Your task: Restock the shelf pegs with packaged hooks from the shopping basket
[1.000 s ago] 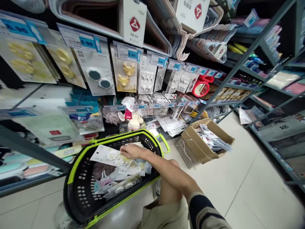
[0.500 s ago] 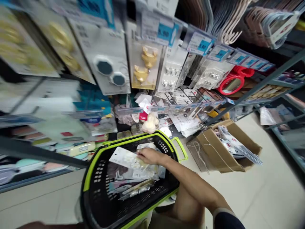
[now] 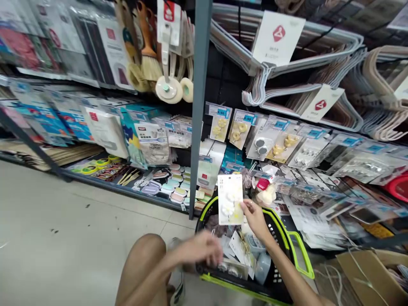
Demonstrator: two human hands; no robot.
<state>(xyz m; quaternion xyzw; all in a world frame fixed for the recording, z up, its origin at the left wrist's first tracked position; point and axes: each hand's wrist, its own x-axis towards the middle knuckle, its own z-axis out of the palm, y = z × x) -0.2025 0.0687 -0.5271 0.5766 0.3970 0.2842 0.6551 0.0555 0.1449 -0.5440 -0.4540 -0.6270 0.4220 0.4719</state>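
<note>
Around the work, a crowded store shelf rose on the far side, split by one upright grey post [image 3: 199, 110] that stood in front of the goods behind it. To the left of the post hung one wooden-handled brush [image 3: 151, 63] with a clear outline and one round-headed white brush [image 3: 168, 88] beside it; to the right hung a thick stack of clothes hangers [image 3: 306, 61], two of its white cards showing red diamonds. Below these, two yellow ring-hook packs [image 3: 219, 126], one dark round-hook pack [image 3: 261, 145] and one gold-hook pack [image 3: 283, 145] faced outward in a row, with one cream plush toy [image 3: 267, 194] lower down. One cardboard box [image 3: 363, 272] sat at the near right. The right hand [image 3: 255, 216] pinched the right edge of one white hook card [image 3: 230, 199] between thumb and fingers, holding it upright above the far left part of the single black shopping basket [image 3: 276, 278], where it hid a stretch of the green rim. The right forearm crossed the basket's right side. The left hand [image 3: 205, 250], badly blurred, hung before the basket's left side, close to one bare knee [image 3: 143, 255]; whether its fingers were open or closed I could not tell. Inside lay several packs, too overlapped to count, and one grey-blue container [image 3: 263, 267].
</note>
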